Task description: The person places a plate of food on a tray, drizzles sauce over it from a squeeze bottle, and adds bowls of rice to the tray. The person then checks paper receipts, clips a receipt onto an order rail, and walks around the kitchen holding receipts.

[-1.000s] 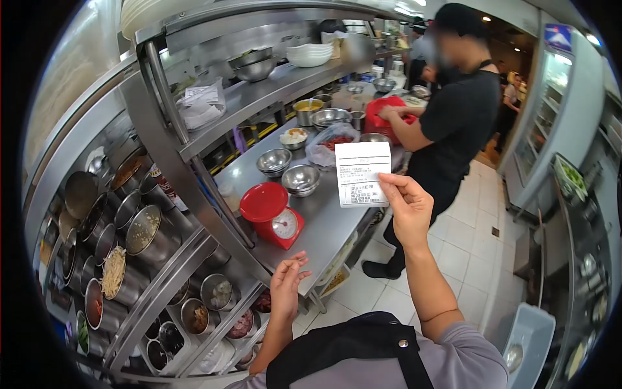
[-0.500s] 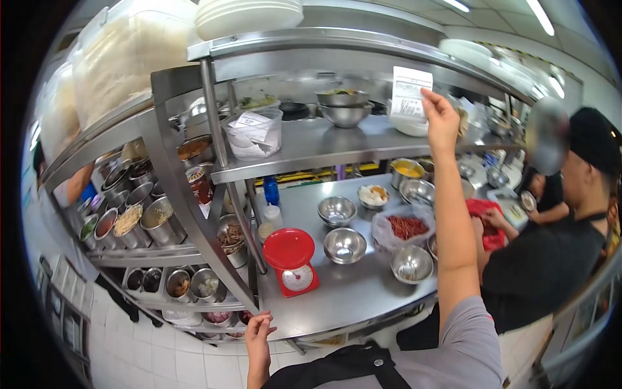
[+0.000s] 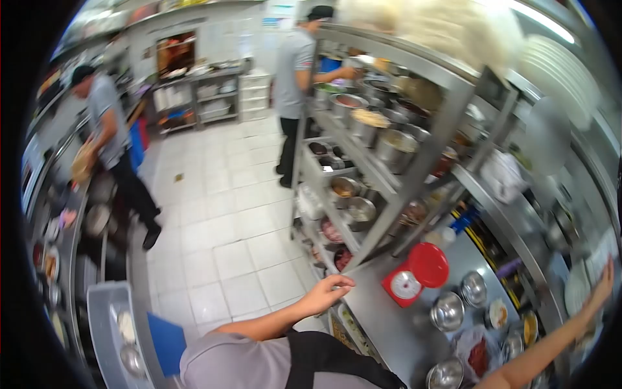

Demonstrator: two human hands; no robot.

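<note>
Over at the far right, my right hand [image 3: 602, 285] is raised by the upper shelf, pinching a white printed slip [image 3: 604, 251] that is blurred. My left hand [image 3: 329, 293] is empty, its fingers loosely bent and apart, close to the corner of the steel counter [image 3: 372, 295]. Just beyond it on the counter is a red kitchen scale [image 3: 406, 285] with a round red pan [image 3: 428, 264]. Steel bowls [image 3: 448, 312] stand to the right of the scale. Near my right forearm lies a plastic bag [image 3: 487, 343] with red food inside.
A steel rack [image 3: 414, 223] with several food pots rises ahead. One person [image 3: 295, 78] in grey works behind it; another person [image 3: 113, 129] stands at the left counter. Tiled floor [image 3: 214, 207] runs between. A grey tub [image 3: 107, 324] with a bowl is at lower left.
My view has swung left, bringing the aisle and two people in grey into sight. The slip in my right hand now appears at the far right. The co-worker in black has left view.
</note>
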